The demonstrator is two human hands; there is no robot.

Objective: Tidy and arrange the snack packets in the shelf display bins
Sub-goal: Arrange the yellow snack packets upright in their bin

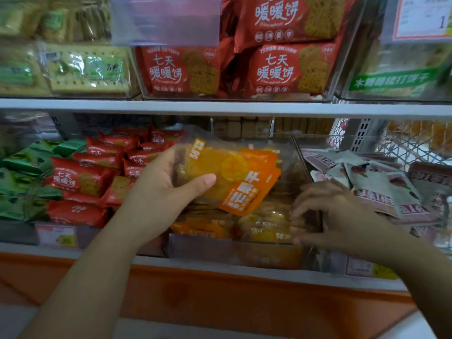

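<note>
Left hand (168, 182) gripped orange packet (234, 174), long axis slanting down-right, over orange bin (234, 248); right hand (327, 211) nearer bin's packets, fingers loosely open, holding nothing.

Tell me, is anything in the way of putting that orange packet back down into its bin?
Partly. The right hand is spread over the packets on the bin's right side, below the orange packet held by the left hand. The bin's left side looks open.

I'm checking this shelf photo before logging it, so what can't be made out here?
- Head view: right hand fingertips are motion-blurred, so its grip on the orange packets in the bin is unclear.
- Price tag top right: cut off by the edge and blurred.
- Orange packet in the left hand: left end hidden by the fingers.
</note>
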